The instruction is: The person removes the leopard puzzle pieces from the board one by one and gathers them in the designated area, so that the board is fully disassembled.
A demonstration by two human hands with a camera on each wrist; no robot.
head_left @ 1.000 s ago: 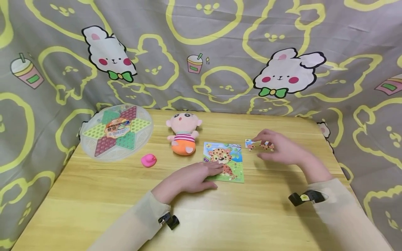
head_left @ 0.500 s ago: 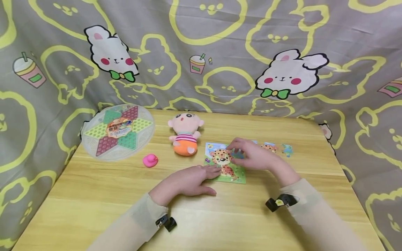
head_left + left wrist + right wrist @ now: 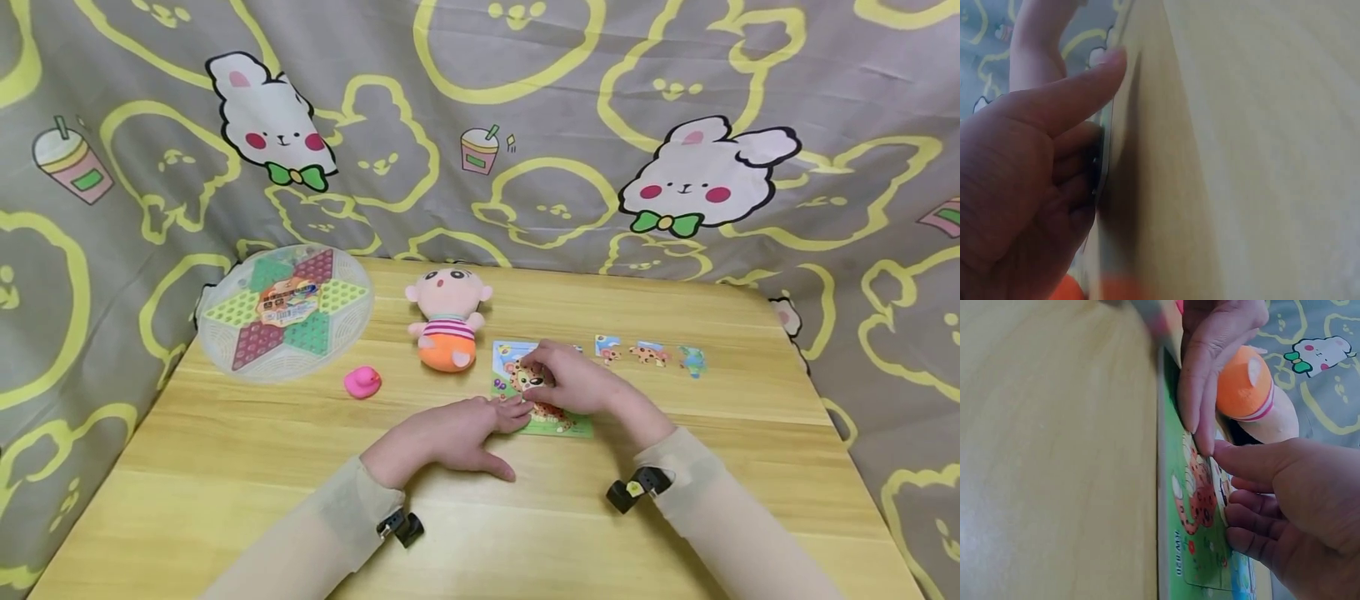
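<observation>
Fingers of the left hand (image 3: 468, 437) are resting close together and nearly straight on the left part of a flat, square, brightly coloured puzzle board (image 3: 558, 427) printed with an orange spotted leopard, and we are seeing that hand's thumb stretching apart from them, just off the board's near edge. The right hand (image 3: 581, 379) is arching over the middle and right of the board, its fingers bending and their tips touching the printed surface, its thumb tip meeting or nearly meeting the left fingertips; we are not managing to tell whether it is pinching a piece. The board itself is lying flat on the light yellow wood-grain table (image 3: 487, 542), beneath both hands. Right of the board, we are finding three loose pieces in a row: a blue-topped leopard piece (image 3: 608, 348) lying nearest, an orange spotted piece (image 3: 649, 354) lying beyond it, and a teal irregular piece (image 3: 693, 362) lying farthest. Left of the board, a pink-headed plush doll (image 3: 447, 321) in orange bottoms is lying near, a small pink toy duck (image 3: 363, 382) is sitting farther off, and a round translucent plastic star-patterned game board (image 3: 307, 333) is lying farthest.
</observation>
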